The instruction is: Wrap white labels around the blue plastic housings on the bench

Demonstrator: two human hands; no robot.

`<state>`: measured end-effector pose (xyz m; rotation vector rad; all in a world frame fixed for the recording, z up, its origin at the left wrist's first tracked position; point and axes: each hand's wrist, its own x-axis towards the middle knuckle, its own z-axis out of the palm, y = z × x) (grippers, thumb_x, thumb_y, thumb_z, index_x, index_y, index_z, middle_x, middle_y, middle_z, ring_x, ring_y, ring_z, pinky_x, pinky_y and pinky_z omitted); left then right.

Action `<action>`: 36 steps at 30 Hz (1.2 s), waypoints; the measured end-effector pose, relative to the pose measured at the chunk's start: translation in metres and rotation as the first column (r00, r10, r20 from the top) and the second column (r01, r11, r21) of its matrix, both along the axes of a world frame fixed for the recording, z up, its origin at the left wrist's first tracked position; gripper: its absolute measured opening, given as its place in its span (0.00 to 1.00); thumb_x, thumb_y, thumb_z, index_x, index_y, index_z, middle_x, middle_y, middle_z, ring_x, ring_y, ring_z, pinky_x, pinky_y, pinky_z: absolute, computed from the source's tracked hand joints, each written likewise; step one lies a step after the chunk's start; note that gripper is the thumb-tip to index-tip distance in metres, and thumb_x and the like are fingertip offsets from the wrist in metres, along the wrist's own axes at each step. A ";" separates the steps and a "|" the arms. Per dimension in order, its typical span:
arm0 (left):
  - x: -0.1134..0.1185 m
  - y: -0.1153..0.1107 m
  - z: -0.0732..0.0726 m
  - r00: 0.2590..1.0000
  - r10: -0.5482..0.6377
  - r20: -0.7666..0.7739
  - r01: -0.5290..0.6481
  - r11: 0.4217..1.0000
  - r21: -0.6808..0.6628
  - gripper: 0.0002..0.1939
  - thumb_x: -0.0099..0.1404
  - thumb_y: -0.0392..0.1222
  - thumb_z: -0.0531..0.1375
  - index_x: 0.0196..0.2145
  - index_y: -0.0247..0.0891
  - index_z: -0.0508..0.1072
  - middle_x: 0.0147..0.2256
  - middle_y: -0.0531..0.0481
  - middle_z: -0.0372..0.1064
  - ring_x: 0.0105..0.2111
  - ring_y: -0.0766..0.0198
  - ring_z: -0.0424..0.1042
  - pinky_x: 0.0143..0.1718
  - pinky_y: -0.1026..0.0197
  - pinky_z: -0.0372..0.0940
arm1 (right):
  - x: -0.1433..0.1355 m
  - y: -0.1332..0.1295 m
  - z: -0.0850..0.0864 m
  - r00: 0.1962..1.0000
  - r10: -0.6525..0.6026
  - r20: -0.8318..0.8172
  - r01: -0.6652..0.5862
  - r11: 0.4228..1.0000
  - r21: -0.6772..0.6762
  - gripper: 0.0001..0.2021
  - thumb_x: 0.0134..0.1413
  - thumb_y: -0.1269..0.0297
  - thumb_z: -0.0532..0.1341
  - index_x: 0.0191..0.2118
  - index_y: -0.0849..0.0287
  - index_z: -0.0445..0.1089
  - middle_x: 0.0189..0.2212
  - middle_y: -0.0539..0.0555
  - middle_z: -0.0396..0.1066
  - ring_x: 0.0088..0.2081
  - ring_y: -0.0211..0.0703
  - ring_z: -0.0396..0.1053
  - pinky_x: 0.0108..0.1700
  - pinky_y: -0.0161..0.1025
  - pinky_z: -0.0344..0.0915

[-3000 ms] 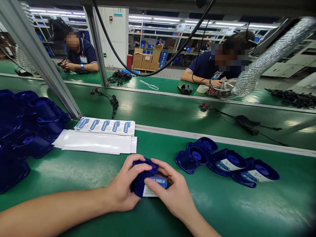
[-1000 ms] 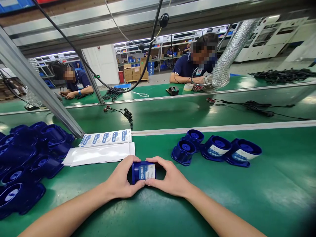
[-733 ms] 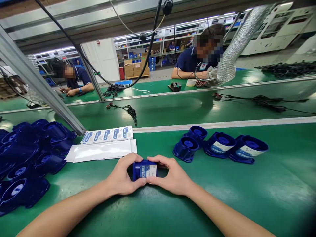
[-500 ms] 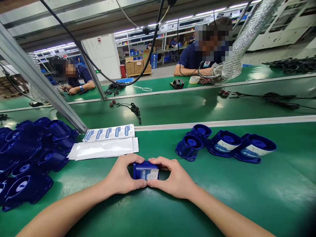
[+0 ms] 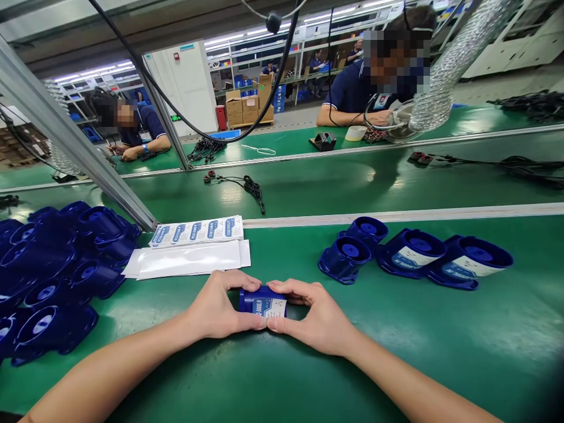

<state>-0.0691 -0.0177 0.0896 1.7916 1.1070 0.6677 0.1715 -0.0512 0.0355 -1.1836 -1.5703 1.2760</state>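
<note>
running left-right: long axis of blue housing (image 5: 264,301), flange (image 5: 242,301) toward left hand (image 5: 215,305)

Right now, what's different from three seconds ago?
The blue piece has been tipped onto its side, so the writing on its label runs sideways. The left hand and right hand both hold it, as before. The four blue pieces on the right and the label sheets stayed put.
</note>
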 end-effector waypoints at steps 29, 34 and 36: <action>0.003 -0.006 0.005 0.999 0.040 -0.031 -0.042 0.998 -0.054 0.22 0.43 0.44 0.82 0.36 0.39 0.83 0.45 0.42 0.84 0.47 0.45 0.82 0.54 0.44 0.73 | 0.001 0.000 0.010 0.990 -0.011 -0.141 -0.005 0.994 -0.109 0.25 0.36 0.56 0.85 0.45 0.53 0.85 0.54 0.61 0.83 0.68 0.69 0.70 0.71 0.68 0.65; 0.006 -0.007 0.005 0.998 0.061 -0.004 -0.061 0.996 -0.063 0.20 0.42 0.42 0.82 0.34 0.39 0.83 0.44 0.43 0.84 0.46 0.46 0.82 0.53 0.45 0.73 | 0.002 -0.001 0.011 0.990 -0.024 -0.140 0.007 0.993 -0.121 0.25 0.35 0.57 0.85 0.44 0.53 0.86 0.53 0.61 0.84 0.66 0.70 0.72 0.71 0.68 0.66; 0.007 -0.008 0.005 0.998 0.067 0.008 -0.067 0.995 -0.070 0.20 0.43 0.44 0.82 0.33 0.39 0.83 0.44 0.42 0.84 0.45 0.46 0.83 0.52 0.45 0.74 | 0.002 -0.002 0.012 0.989 -0.026 -0.144 0.008 0.992 -0.126 0.24 0.36 0.56 0.85 0.44 0.52 0.86 0.53 0.61 0.84 0.66 0.69 0.73 0.70 0.68 0.67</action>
